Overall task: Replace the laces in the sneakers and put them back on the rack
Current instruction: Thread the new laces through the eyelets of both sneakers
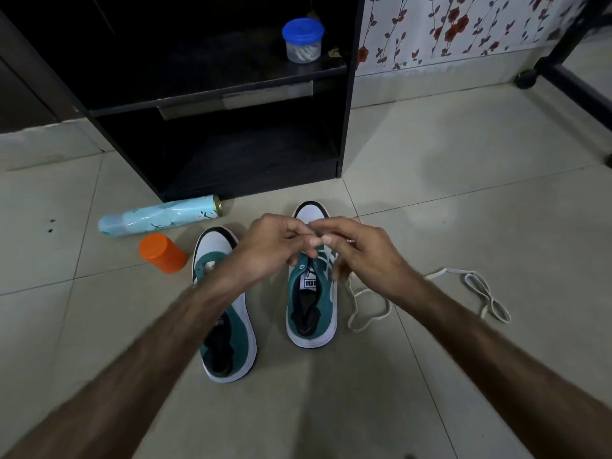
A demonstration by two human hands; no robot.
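Observation:
Two teal and white sneakers stand on the tiled floor, toes toward the black rack (344, 127). The left sneaker (228, 326) has bare eyelets. Over the front of the right sneaker (311, 309) my left hand (275, 243) and my right hand (357, 250) meet, fingers curled, pinching a white lace (367, 313) that crosses a few eyelets. Its loose part trails on the floor right of the shoe. A second white lace (480, 289) lies in loops farther right.
A pale blue spray can (159, 217) lies on its side left of the shoes, with an orange jar (162, 253) beside it. A blue-lidded tub (303, 39) sits on the rack's upper shelf. A black wheeled frame (563, 77) stands at the far right.

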